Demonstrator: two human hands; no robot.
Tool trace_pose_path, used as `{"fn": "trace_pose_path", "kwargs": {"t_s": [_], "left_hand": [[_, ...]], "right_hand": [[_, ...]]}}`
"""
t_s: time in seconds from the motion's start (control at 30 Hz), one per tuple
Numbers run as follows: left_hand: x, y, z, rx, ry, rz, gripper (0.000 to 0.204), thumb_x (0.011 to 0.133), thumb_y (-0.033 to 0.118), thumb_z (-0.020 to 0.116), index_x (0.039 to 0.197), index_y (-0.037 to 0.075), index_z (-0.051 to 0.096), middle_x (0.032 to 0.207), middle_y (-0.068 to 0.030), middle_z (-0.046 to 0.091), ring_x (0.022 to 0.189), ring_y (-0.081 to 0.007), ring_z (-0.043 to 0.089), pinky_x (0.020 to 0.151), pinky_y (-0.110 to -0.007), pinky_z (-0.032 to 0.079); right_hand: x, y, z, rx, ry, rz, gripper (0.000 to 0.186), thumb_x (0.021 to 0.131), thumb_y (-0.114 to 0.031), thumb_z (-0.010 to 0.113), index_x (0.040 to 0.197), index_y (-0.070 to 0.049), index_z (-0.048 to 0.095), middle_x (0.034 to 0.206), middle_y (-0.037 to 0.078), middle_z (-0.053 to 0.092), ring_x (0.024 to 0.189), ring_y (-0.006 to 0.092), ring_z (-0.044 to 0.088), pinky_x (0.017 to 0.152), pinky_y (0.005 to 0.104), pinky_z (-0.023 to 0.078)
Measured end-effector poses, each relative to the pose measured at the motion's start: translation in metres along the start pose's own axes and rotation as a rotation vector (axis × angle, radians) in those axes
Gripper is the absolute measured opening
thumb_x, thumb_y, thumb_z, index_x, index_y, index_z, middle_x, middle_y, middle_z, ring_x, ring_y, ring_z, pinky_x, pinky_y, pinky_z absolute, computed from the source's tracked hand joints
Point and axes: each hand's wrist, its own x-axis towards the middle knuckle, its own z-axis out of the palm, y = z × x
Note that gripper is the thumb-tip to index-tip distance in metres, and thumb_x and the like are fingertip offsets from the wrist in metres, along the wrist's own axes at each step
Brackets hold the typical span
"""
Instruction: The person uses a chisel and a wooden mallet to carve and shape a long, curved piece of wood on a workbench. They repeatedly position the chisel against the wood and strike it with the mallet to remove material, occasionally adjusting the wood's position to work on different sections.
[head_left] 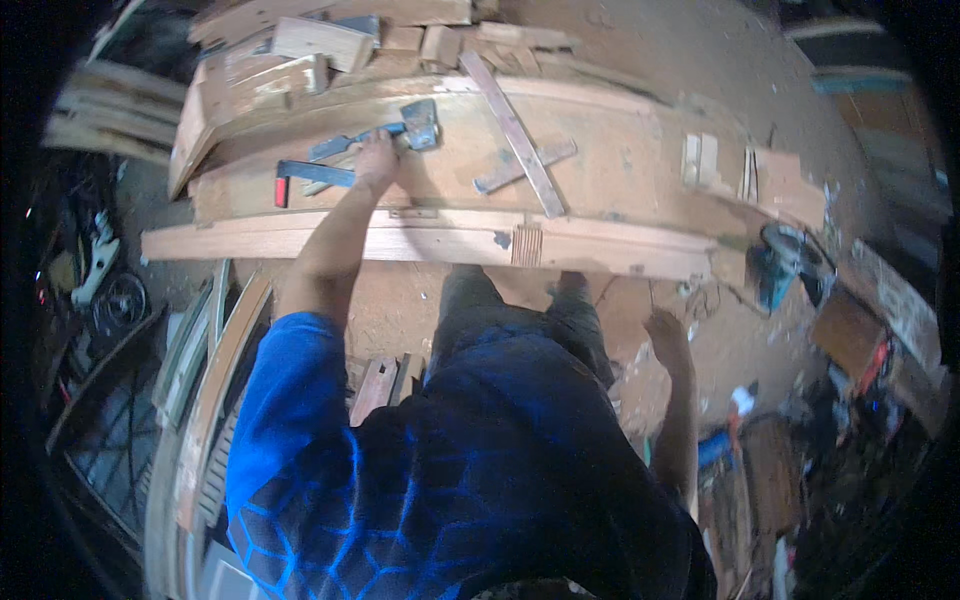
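Where the broad curved wooden table (620, 150) bows toward the person, one long pale timber plank (420, 240) lies along its near edge, with bare top open at the middle and right. Two thin wooden slats (520, 140) lie crossed. The left hand (375, 160) closes on one grey metal hatchet (400, 130) near the left end. The right hand (665, 330) hangs loosely curled, holding nothing, below the table edge.

- The workbench (620, 170) is bare, matt wood, pale and dusty.
- The hatchet (385, 135) under the left hand (376, 160) has a dull grey metal head (handle probably metal too; blur hides it).
- The long plank (420, 240) shows raw, unfinished grain.
- The flat strips (515, 130) look like weathered, rough wood.
- The shirt (480, 470) is smooth cloth.
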Motion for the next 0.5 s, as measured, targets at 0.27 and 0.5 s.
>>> {"fn": "trace_pose_path", "kwargs": {"t_s": [0.27,0.5], "left_hand": [[0.026,-0.017,-0.037,-0.078,-0.200,0.365,0.056,0.081,0.039,0.080,0.118,0.000,0.065,0.112,-0.0256,0.069,0.104,-0.0418,0.068,0.090,-0.052,0.055],[-0.014,0.038,-0.111,-0.450,-0.057,0.367,0.059,0.082,0.051,0.076,0.109,-0.001,0.069,0.097,-0.0231,0.072,0.093,-0.0366,0.072,0.082,-0.046,0.055]], "right_hand": [[0.061,-0.190,0.057,0.273,0.029,-0.059,0.043,0.100,-0.028,0.064,0.132,0.001,0.061,0.121,0.025,0.069,0.111,0.0357,0.069,0.096,0.0414,0.053],[0.115,-0.326,0.061,0.537,0.249,-0.313,0.055,0.097,-0.029,0.071,0.137,0.007,0.057,0.121,0.022,0.071,0.115,0.0260,0.069,0.098,0.0373,0.053]]}}
